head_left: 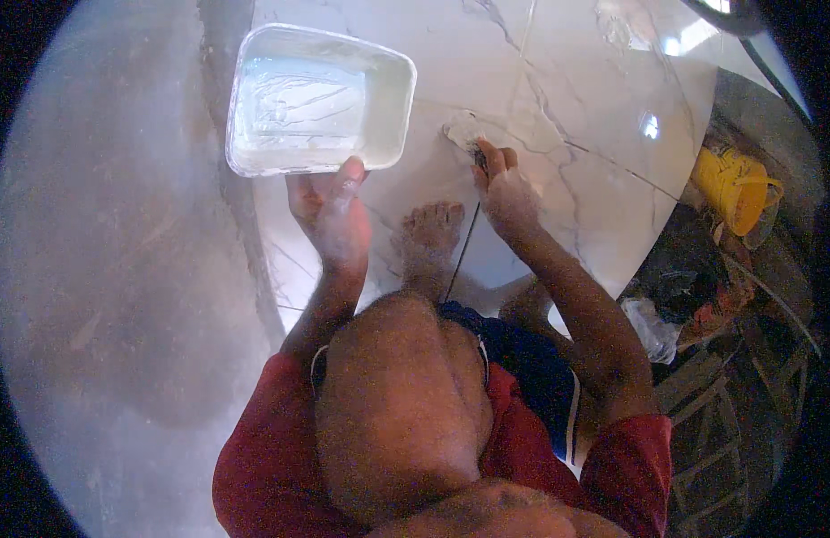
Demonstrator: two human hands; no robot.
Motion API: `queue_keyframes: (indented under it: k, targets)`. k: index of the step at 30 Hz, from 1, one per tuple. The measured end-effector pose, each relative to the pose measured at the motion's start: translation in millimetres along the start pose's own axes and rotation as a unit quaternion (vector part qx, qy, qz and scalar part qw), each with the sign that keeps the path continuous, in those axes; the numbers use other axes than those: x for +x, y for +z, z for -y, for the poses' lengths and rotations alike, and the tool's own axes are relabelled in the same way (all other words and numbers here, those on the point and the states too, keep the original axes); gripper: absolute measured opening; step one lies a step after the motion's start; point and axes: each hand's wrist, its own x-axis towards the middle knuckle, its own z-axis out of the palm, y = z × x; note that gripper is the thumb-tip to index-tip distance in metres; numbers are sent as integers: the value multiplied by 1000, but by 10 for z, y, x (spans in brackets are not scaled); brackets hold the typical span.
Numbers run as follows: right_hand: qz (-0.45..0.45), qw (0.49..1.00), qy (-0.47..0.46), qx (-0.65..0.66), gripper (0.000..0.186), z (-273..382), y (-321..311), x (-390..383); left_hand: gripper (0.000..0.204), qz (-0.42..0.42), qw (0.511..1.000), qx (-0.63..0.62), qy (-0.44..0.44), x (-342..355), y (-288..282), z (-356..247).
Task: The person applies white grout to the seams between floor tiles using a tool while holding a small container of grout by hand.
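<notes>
My left hand (336,215) grips a white rectangular tub (390,112) at its near edge, thumb over the rim and fingers underneath. White paste coats the tub's inside, and whitish residue covers this hand. To the right, my right hand (509,193) is closed around a small dark tool (479,159), mostly hidden by the fingers; its exact kind cannot be made out. Beyond the fingertips, a patch of white paste (466,128) sits at the tool's far end, against the glossy white marble-patterned tile floor (612,117), close to a tile joint.
My bare foot (428,229) stands on the tiles between my hands. Grey, rough floor (119,233) runs along the left. At the right lie a yellow bucket (736,190) on its side, dark cloth-like items and a clear plastic bag (652,329). A dark cable (773,81) curves at upper right.
</notes>
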Motion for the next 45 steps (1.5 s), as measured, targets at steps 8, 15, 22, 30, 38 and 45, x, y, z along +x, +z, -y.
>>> queue_keyframes:
  k: [8,15,22,30,38,45]
  targets:
    - [-5,995,-82,-58,36,57,-72,-13,72,-17,1000,6,-5,5,61,-93]
    - [4,969,-131,-211,33,103,-292,188,78,1,1000,8,-9,-12,0,-54]
    - [-38,941,-165,-294,35,-516,-595,52,80,17,1000,9,-8,-36,69,-82]
    - [-79,944,-109,-302,30,-1003,-911,-47,62,28,999,5,30,-18,24,-46]
    - [-20,969,-53,-239,29,-411,-819,329,82,19,1000,19,-9,-79,131,-139]
    - [13,951,42,-305,33,-993,-1063,113,81,12,1000,27,2,-18,-24,-69]
